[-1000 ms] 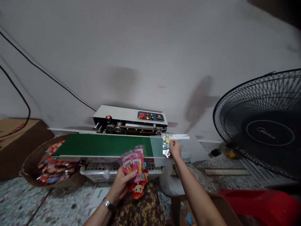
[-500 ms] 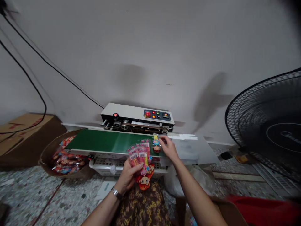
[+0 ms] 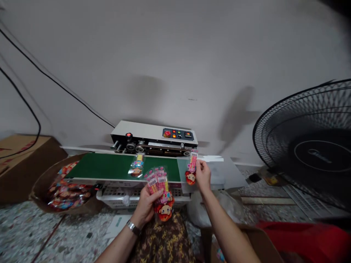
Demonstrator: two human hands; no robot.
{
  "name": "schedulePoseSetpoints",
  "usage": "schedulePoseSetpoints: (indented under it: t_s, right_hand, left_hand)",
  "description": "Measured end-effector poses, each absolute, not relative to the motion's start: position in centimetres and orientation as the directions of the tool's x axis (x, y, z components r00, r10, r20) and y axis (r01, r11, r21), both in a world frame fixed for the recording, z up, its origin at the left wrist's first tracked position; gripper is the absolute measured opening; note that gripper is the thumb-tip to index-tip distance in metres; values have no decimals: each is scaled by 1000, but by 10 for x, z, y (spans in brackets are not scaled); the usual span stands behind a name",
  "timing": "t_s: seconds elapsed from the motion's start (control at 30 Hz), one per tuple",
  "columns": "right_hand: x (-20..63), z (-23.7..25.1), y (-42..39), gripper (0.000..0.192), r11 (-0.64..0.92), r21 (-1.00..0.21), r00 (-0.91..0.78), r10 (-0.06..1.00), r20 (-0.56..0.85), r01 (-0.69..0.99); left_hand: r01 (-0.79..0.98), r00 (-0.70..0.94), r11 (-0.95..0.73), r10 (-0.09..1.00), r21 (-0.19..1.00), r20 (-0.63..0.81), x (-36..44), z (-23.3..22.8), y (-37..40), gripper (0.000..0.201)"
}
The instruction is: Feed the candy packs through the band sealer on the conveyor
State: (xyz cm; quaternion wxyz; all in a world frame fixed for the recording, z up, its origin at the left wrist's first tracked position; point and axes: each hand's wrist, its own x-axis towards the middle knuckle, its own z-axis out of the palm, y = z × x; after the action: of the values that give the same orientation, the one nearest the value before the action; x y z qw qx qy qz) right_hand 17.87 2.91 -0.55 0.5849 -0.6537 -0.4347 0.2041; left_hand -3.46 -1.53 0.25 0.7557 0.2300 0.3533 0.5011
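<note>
My left hand (image 3: 148,202) is closed around a fanned stack of small clear packets (image 3: 161,193), each with a barcode label and a red-haired cartoon head at the bottom. Between the fingers of my right hand (image 3: 203,176) is a single packet (image 3: 191,168) of the same kind, upright at the right end of the green conveyor belt (image 3: 104,166). Its top edge is close to the band sealer (image 3: 153,133), near the rollers. A yellow and blue packet (image 3: 137,164) lies on the belt further left, below the sealer's rollers.
A round carton (image 3: 41,197) of filled packets stands at the belt's left end, beside a closed cardboard box (image 3: 24,168). Under the belt is a white basket (image 3: 109,199). A large black fan (image 3: 309,146) stands at the right, above a red object (image 3: 301,237).
The yellow and blue packet that my right hand was touching has been let go and has travelled left along the belt. My right hand now holds another packet at the right end.
</note>
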Motion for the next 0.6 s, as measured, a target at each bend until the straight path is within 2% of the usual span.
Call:
schedulePoseSetpoints:
  t_s: [0.07, 0.17, 0.27, 0.47, 0.53, 0.6]
  right_hand:
    - [210, -15, 41, 39, -104, -879, 585, 782, 216, 465]
    - [246, -26, 55, 36, -364, -689, 605, 785, 135, 626]
    - [258, -35, 67, 33, -464, -595, 623, 778, 80, 656]
    - [237, -36, 87, 24, -465, -516, 542, 840, 0, 719]
    - [222, -28, 84, 25, -411, -496, 501, 864, 56, 765]
    - [203, -17, 74, 33, -254, -528, 399, 899, 179, 810]
  left_hand:
    - [-589, 251, 407, 913, 698, -321, -38, 0, -16, 43]
    - [-578, 257, 426, 904, 696, -340, -39, -2, -17, 44]
    - [-580, 261, 435, 900, 689, -348, -38, -4, -19, 45]
    - [-578, 247, 407, 913, 707, -323, -37, 0, -15, 43]
    - [-585, 242, 388, 922, 712, -304, -36, 2, -14, 42]
    - [-594, 229, 365, 931, 717, -284, -34, 4, -11, 42]
